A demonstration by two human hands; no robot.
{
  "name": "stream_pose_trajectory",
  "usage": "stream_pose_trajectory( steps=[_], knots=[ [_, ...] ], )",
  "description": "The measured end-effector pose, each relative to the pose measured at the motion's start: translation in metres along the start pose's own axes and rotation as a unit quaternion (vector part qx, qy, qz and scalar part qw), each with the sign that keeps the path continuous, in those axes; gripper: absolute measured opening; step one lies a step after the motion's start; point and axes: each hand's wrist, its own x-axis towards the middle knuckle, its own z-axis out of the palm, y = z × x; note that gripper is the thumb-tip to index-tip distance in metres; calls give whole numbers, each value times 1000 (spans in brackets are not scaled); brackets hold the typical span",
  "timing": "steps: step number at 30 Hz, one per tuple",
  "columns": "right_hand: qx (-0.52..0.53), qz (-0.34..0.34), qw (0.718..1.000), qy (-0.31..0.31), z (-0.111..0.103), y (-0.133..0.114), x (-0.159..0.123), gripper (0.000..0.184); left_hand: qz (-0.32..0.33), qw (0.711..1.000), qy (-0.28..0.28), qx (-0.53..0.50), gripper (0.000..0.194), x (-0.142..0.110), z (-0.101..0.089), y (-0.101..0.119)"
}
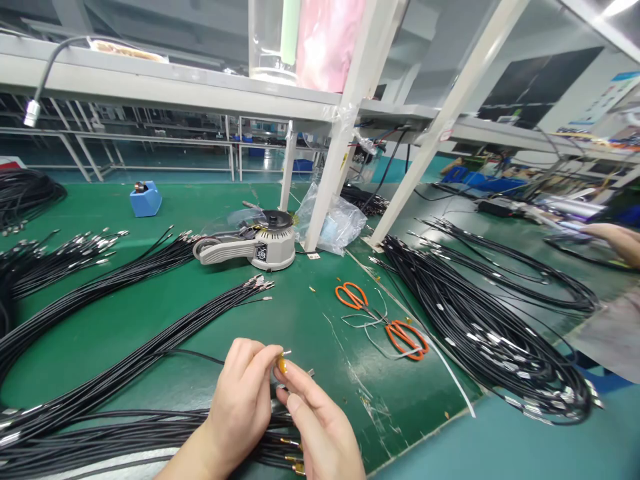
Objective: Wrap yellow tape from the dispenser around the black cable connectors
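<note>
Low in the head view, my left hand (240, 393) pinches the end of a black cable (195, 355), whose small metal tip (287, 352) pokes out past the fingers. My right hand (323, 423) meets it, fingers closed; a small piece of amber tape (283, 365) sits at its fingertip, against the cable end. Another metal end shows beside the right fingers; what it belongs to is partly hidden. Under both hands lies a bundle of black cables (135, 433), some with gold-coloured connectors (299, 467). A second bundle (165, 350) stretches behind the left hand.
A grey round tape dispenser (273, 250) stands ahead on the green table (310, 307). Two orange-handled scissors (353, 295) lie right of it among white ties. Coiled cables (480, 333) fill the right side, near another person's hand (617, 241). A blue holder (146, 200) sits back left; white posts (333, 173) rise ahead.
</note>
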Motion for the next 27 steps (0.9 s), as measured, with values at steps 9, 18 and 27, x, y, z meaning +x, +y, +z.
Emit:
stream_pose_trajectory(
  steps=[9, 18, 27],
  knots=[
    [108, 56, 992, 31, -8, -1, 0, 42, -28, 998, -45, 30, 17, 0, 5, -2],
    [-88, 29, 995, 33, 10, -13, 17, 35, 12, 996, -25, 81, 19, 2, 4, 1],
    [-106, -10, 994, 34, 5, -3, 16, 30, -2, 996, -24, 86, 17, 5, 3, 1]
  ],
)
